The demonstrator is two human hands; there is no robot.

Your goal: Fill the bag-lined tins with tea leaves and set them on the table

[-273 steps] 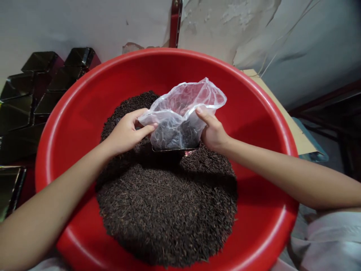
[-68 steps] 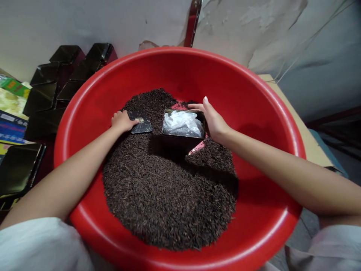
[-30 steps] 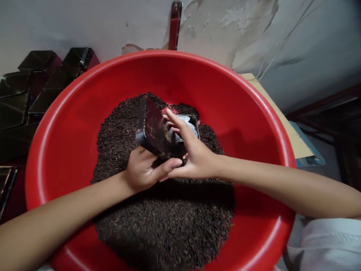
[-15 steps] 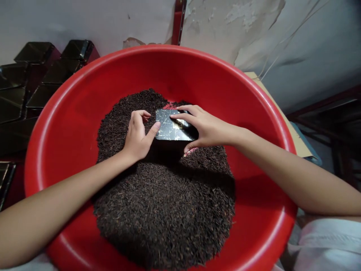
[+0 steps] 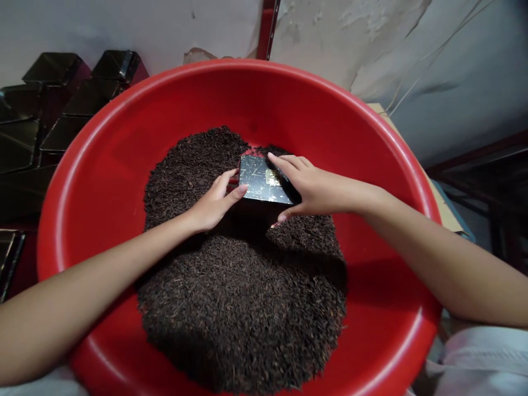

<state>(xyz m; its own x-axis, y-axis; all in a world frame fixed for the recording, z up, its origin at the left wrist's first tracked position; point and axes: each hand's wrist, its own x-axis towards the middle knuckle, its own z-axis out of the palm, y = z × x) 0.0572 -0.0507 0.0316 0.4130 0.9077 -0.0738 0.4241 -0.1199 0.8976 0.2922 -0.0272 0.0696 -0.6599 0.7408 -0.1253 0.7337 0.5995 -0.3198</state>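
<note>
Gripping dark tin (image 5: 264,180) from both ends, between left hand (image 5: 213,204) and right hand (image 5: 317,190), above the middle of big red basin (image 5: 55,220). Clasping left end of dark tin with left hand, with fingers along the side and thumb at near left corner of the top. Wrapping right end with curved right hand, with index fingertip over the far part of the top and thumb lower, by the near side. Cannot tell how hard right thumb presses, or whether lid sits fully down. Showing gold flecks and a pale gold label patch on the top, close to right fingers. Standing roughly level, lid up, among loose dark leaves (image 5: 243,313) heaped over the basin floor; base lost in shadow. Reaching in over the basin rim with both forearms, one from each side. Beyond the rim at left, stacked dark tins (image 5: 93,96); at back, grey wall (image 5: 124,30) with red post (image 5: 269,30); at right, tan board (image 5: 450,219). In lower right corner, pale cloth (image 5: 487,357).
</note>
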